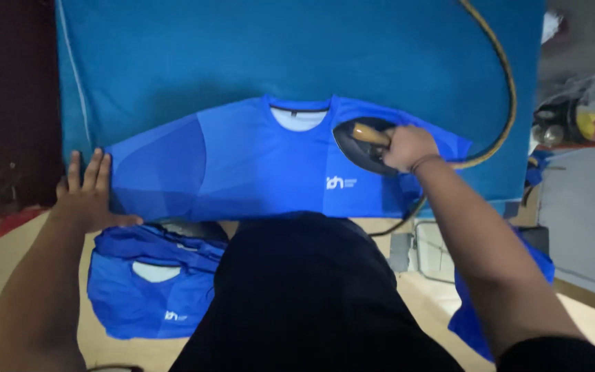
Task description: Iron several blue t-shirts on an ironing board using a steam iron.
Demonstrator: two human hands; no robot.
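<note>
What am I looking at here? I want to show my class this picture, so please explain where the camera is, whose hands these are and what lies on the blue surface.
The camera sits on a person's head and looks down, so both arms are that person's own. There is no machine. A blue shirt lies spread flat on a teal padded board. The right hand grips the wooden handle of a dark iron resting on the shirt near its collar; a cord curves away from it. The left hand lies flat, fingers spread, on the sleeve end. Below the board, more blue shirts lie piled.
</note>
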